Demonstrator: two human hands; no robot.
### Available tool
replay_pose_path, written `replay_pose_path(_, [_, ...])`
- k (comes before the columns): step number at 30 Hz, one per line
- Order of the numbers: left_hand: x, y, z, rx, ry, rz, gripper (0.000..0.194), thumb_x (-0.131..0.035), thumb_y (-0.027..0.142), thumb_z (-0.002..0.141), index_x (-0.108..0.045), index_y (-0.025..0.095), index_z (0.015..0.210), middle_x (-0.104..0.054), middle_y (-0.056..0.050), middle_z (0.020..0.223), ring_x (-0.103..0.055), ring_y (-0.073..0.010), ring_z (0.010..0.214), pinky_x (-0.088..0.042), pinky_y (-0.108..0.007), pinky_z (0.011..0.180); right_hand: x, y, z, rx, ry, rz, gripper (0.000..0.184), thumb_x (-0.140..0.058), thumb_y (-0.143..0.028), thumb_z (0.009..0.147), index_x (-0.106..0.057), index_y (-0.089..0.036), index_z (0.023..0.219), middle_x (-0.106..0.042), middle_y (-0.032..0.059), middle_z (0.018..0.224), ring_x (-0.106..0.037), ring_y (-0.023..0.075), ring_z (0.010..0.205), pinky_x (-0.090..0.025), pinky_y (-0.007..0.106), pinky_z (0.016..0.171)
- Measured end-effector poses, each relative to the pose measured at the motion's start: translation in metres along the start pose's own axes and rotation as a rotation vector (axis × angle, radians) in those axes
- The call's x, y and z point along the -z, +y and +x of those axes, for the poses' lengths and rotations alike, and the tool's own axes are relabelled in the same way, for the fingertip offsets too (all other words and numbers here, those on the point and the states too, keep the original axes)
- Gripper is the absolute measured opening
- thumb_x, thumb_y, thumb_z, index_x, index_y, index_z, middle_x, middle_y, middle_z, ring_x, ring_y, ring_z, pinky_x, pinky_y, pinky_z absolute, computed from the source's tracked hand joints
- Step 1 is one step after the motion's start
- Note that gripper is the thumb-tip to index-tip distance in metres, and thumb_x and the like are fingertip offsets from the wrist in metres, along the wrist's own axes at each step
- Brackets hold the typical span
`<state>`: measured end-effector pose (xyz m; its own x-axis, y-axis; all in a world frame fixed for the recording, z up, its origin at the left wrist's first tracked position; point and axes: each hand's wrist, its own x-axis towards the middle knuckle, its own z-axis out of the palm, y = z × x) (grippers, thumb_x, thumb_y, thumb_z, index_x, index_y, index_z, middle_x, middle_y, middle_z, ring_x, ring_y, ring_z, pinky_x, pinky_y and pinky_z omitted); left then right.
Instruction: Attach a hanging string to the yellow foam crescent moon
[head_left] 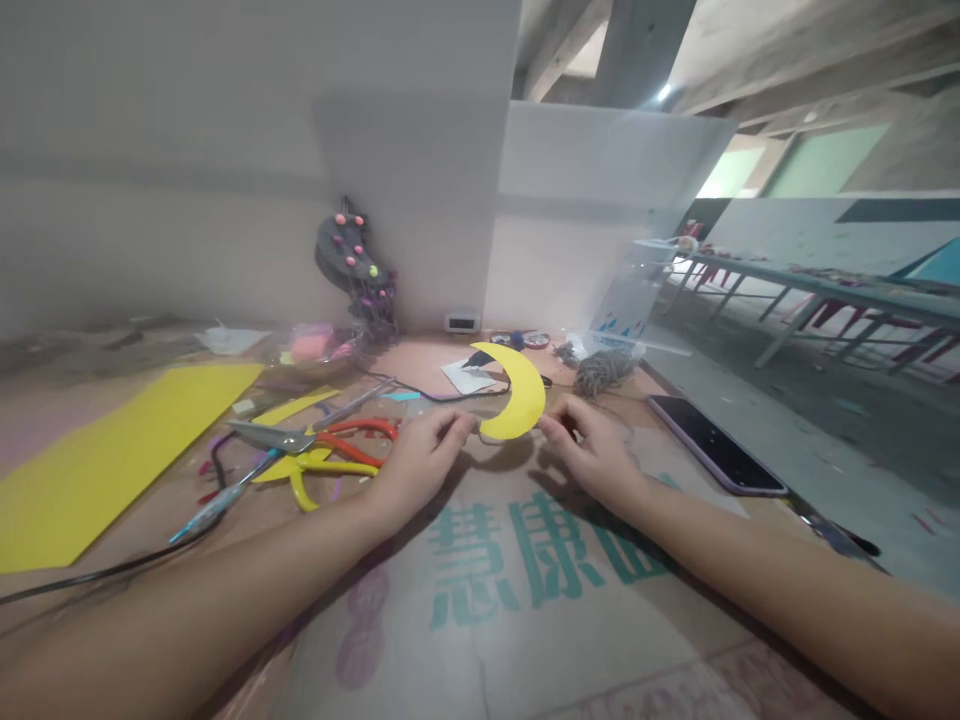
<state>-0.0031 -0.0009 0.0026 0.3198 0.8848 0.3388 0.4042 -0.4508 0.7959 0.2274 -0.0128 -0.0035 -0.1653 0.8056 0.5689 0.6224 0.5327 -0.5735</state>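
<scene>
A yellow crescent-moon cutout (pixel 527 390) is held up just above the table between my two hands. My left hand (pixel 429 455) pinches it at the lower left tip, thumb and forefinger together. At its lower right edge, the closed thumb and fingers of my right hand (pixel 592 450) grip it. Left of my left hand lie scissors (pixel 341 440) with red and yellow handles, their blades pointing left. Behind the crescent is a small white paper (pixel 466 377) with a dark-tipped tool on it, a black cord running nearby.
A large yellow sheet (pixel 142 450) lies at the left, near a blue pen-like tool (pixel 225 500). A dark crescent decoration with coloured beads (pixel 349 255) leans against the white partition (pixel 420 150). Grey yarn (pixel 602 370) and a phone (pixel 716 445) are on the right.
</scene>
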Motion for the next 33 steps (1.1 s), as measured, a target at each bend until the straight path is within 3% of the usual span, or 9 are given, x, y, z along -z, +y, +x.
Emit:
replay_pose_path(3, [-0.001,-0.001,0.000,-0.021,-0.015,0.002,0.030,-0.044,0.037,0.096,-0.062,0.017,0.083,-0.066,-0.002,0.084,-0.058,-0.0180,0.083,-0.041,-0.025,0.074,-0.003,0.009,0.006,-0.127,0.031,0.185,0.018,-0.052,-0.038,0.092,-0.052,-0.021,0.094,-0.057,0.0006,0.079,-0.054,0.0151,0.069,-0.041,0.027,0.060])
replay_pose_path(6, [-0.002,-0.002,0.000,-0.047,-0.038,0.024,0.031,-0.043,0.037,0.097,-0.064,0.018,0.085,-0.067,-0.002,0.086,-0.059,-0.0184,0.084,-0.042,-0.026,0.076,-0.006,0.013,0.010,-0.213,0.008,0.304,0.027,-0.054,-0.041,0.090,-0.055,-0.020,0.106,-0.062,0.0039,0.091,-0.058,0.0168,0.075,-0.045,0.028,0.063])
replay_pose_path(10, [-0.004,-0.003,0.001,-0.046,-0.084,0.057,0.033,-0.042,0.038,0.097,-0.063,0.017,0.082,-0.066,-0.003,0.085,-0.059,-0.0187,0.085,-0.042,-0.027,0.078,-0.007,0.013,0.013,-0.324,-0.056,0.325,0.026,-0.056,-0.044,0.086,-0.061,-0.019,0.089,-0.061,0.0016,0.076,-0.054,0.0143,0.063,-0.043,0.026,0.056])
replay_pose_path(15, [-0.004,-0.004,0.001,-0.029,-0.089,0.120,0.035,-0.040,0.040,0.098,-0.061,0.018,0.081,-0.064,-0.004,0.084,-0.058,-0.0193,0.084,-0.042,-0.028,0.077,-0.011,0.021,0.016,-0.365,0.075,0.492,0.035,-0.065,-0.042,0.077,-0.054,-0.020,0.102,-0.058,-0.0009,0.077,-0.055,0.0136,0.065,-0.046,0.025,0.058])
replay_pose_path(21, [-0.006,-0.006,0.001,0.017,-0.055,0.190,0.037,-0.038,0.040,0.098,-0.061,0.018,0.080,-0.064,-0.004,0.083,-0.058,-0.0193,0.083,-0.042,-0.029,0.077,-0.015,0.026,0.021,-0.392,-0.082,0.524,0.026,-0.057,-0.044,0.082,-0.060,-0.018,0.083,-0.063,0.0029,0.079,-0.058,0.0162,0.072,-0.047,0.027,0.064])
replay_pose_path(26, [-0.010,-0.007,0.001,-0.003,-0.034,0.216,0.034,-0.041,0.037,0.098,-0.061,0.017,0.079,-0.065,-0.004,0.082,-0.058,-0.0182,0.082,-0.042,-0.028,0.077,-0.008,0.022,0.013,-0.454,-0.130,0.558,0.029,-0.058,-0.048,0.082,-0.056,-0.019,0.083,-0.058,-0.0014,0.064,-0.052,0.0131,0.057,-0.038,0.024,0.050])
replay_pose_path(30, [-0.011,-0.006,0.003,0.004,0.004,0.218,0.033,-0.042,0.036,0.097,-0.063,0.017,0.080,-0.065,-0.005,0.083,-0.058,-0.0189,0.083,-0.041,-0.029,0.077,-0.002,0.017,0.011,-0.508,-0.197,0.592,0.035,-0.061,-0.052,0.078,-0.054,-0.019,0.086,-0.059,-0.0023,0.061,-0.052,0.0121,0.052,-0.037,0.023,0.048])
replay_pose_path(33, [-0.011,-0.004,0.003,0.001,-0.013,0.170,0.033,-0.044,0.036,0.096,-0.064,0.016,0.079,-0.065,-0.006,0.081,-0.058,-0.0194,0.081,-0.041,-0.030,0.076,-0.005,0.017,0.013,-0.532,-0.152,0.597,0.039,-0.063,-0.055,0.076,-0.053,-0.019,0.087,-0.059,-0.0035,0.059,-0.049,0.0103,0.049,-0.036,0.022,0.048])
